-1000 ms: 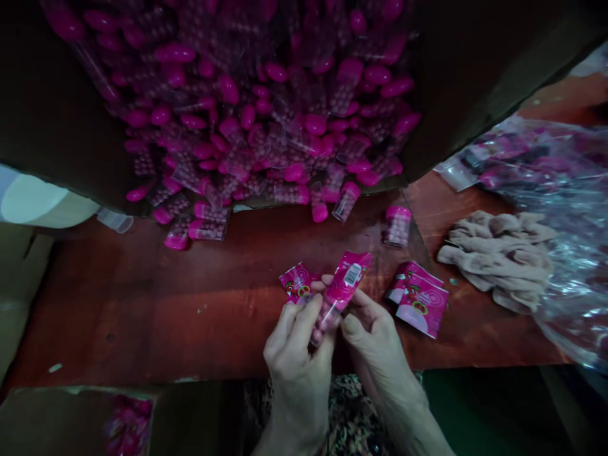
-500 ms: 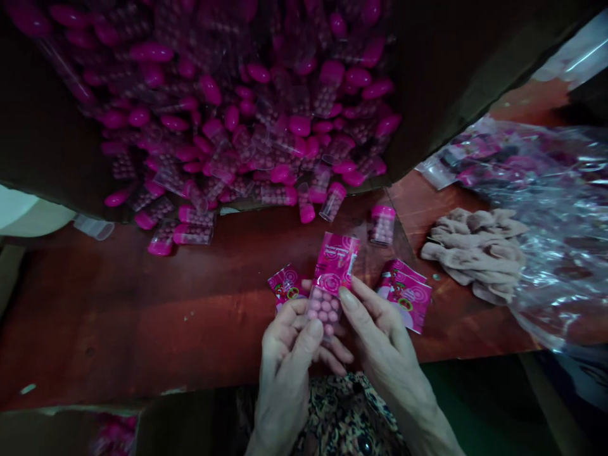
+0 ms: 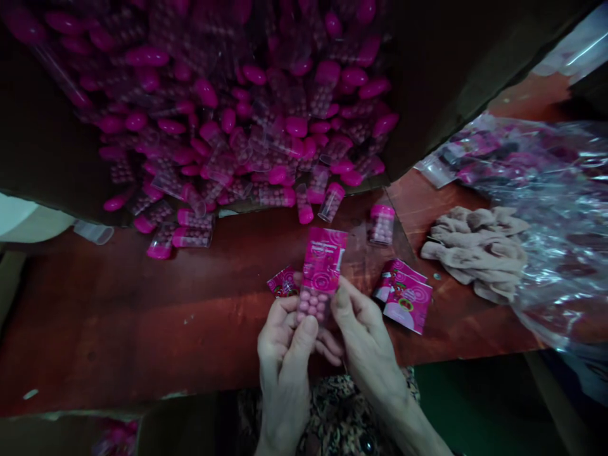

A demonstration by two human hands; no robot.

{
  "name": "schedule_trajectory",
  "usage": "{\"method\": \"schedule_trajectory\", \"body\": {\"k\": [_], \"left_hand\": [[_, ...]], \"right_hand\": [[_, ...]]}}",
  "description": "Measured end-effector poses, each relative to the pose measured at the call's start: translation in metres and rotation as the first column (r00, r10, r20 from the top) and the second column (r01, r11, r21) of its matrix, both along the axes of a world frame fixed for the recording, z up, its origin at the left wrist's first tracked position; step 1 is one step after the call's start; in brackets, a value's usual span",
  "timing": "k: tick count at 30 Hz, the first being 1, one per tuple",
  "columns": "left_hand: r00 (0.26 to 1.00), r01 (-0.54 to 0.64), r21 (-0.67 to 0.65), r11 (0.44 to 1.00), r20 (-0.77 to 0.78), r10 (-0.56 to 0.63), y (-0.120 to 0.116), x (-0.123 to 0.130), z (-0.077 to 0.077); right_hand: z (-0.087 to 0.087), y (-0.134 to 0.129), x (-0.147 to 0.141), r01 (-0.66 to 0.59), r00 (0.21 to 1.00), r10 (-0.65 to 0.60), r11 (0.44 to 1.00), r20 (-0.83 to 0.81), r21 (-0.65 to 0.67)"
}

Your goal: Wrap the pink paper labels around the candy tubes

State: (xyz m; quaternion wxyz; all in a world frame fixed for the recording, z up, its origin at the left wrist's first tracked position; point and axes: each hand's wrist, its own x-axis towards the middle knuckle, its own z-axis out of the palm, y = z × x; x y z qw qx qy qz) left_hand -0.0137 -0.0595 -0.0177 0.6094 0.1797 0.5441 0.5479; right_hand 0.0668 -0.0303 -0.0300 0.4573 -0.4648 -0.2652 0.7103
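Note:
Between my hands is a clear container of pink balls (image 3: 312, 304), its upper part covered by a pink printed sleeve (image 3: 324, 258). My left hand (image 3: 287, 361) grips the container's lower end, thumb in front. My right hand (image 3: 368, 335) pinches the right side near the sleeve's lower edge. Behind my left fingers, a pink printed wrapper (image 3: 284, 282) lies on the table. More flat pink wrappers (image 3: 409, 301) rest to the right of my right hand. A capped container of balls (image 3: 382, 225) stands beyond them.
A large cardboard box (image 3: 427, 82) of pink-capped containers (image 3: 278, 174) lies open at the back, some spilling onto the red table (image 3: 118, 310). Crumpled gloves (image 3: 477, 250) and clear plastic bags (image 3: 565, 234) are at the right. A white bowl (image 3: 28, 218) is at far left.
Both hands have moved slightly left with the container and sleeve. The sleeve sits a little lower over the container, and fewer balls show beneath it.

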Motion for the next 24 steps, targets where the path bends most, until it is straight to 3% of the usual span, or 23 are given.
{"method": "schedule_trajectory", "body": {"k": [2,7,10,16,20,22,24], "left_hand": [[0.998,-0.012,-0.001,1.000,-0.067,0.012,-0.001,0.003,0.000],[0.943,-0.220,0.019,0.975,-0.253,0.217,-0.007,0.011,-0.001],[0.927,-0.266,0.000,0.964,-0.272,0.256,-0.009,0.012,-0.002],[0.976,-0.219,-0.046,0.975,-0.008,0.219,-0.002,0.007,-0.008],[0.971,-0.096,-0.040,0.995,0.217,0.103,0.009,0.002,-0.014],[0.988,-0.036,-0.042,0.998,0.150,0.042,0.010,-0.003,-0.019],[0.998,-0.053,-0.029,0.998,-0.041,0.052,0.008,-0.009,-0.023]], "right_hand": [[0.004,0.005,0.000,0.031,0.998,-0.031,1.000,0.052,-0.002],[0.002,-0.004,-0.009,0.041,0.986,-0.047,0.998,0.160,0.044],[-0.003,-0.010,-0.015,0.004,0.987,-0.015,0.997,0.158,0.075],[-0.004,-0.007,-0.012,-0.077,0.974,0.048,0.990,0.219,0.122],[0.001,-0.002,-0.003,-0.190,0.904,0.064,0.946,0.424,0.262],[0.002,-0.001,-0.001,-0.243,0.818,0.011,0.913,0.575,0.328],[0.000,-0.003,-0.001,-0.284,0.724,-0.068,0.878,0.687,0.386]]}}
